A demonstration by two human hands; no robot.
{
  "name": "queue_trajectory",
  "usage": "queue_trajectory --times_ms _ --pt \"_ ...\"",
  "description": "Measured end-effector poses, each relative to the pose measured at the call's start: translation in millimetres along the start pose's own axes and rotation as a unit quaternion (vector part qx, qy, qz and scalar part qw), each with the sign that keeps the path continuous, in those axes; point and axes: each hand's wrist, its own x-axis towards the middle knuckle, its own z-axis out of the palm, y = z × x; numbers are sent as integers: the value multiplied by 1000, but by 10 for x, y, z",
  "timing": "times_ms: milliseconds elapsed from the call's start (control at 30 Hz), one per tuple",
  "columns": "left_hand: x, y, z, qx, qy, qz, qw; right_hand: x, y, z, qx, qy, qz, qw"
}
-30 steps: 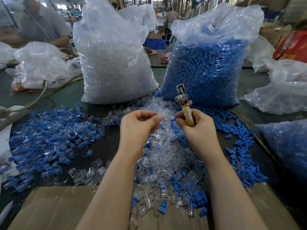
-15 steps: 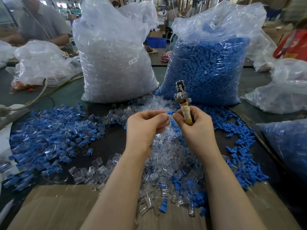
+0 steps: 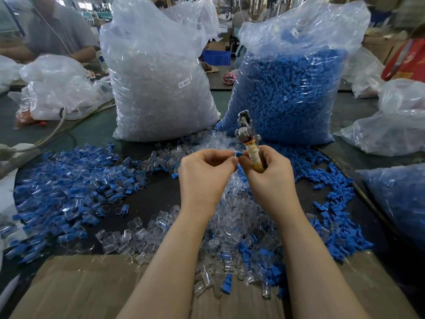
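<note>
My right hand (image 3: 271,178) grips a tape-wrapped tool handle, and the tool's metal head (image 3: 245,128) sticks up above my fingers. My left hand (image 3: 204,178) is curled, its fingertips meeting the right thumb around a small blue plastic piece (image 3: 238,154). Below both hands lies a heap of clear plastic caps (image 3: 232,217). Loose blue pieces (image 3: 333,199) spread to the right, and assembled blue-and-clear parts (image 3: 69,187) cover the dark mat on the left.
Two tall plastic bags stand behind: clear caps (image 3: 158,88) on the left, blue pieces (image 3: 287,88) on the right. More bags lie at the far right (image 3: 391,125) and left (image 3: 57,88). A cardboard sheet (image 3: 76,288) fronts the table. A person (image 3: 53,28) sits far left.
My hands have come together: the left hand moved right toward the tool hand, and a blue piece now shows between the fingertips. The tool stays upright.
</note>
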Motion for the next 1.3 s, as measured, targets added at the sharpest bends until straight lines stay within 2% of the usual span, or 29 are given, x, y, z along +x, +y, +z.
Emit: queue_trajectory --times_ms 267,533,700,1000,1300 --pt "-9 -40 -4 54 40 35 997 6 -19 -25 21 -59 -2 998" --pt "35 -9 -52 -81 50 8 995 4 -2 -193 7 -157 63 986" --pt "40 -4 -75 -111 44 24 993 3 -1 -213 -9 -199 74 977" --pt "50 -5 -88 -104 30 43 993 8 -1 -202 -31 -231 57 971" --pt "40 0 -98 -93 15 73 993 -21 12 -184 -69 -216 43 973"
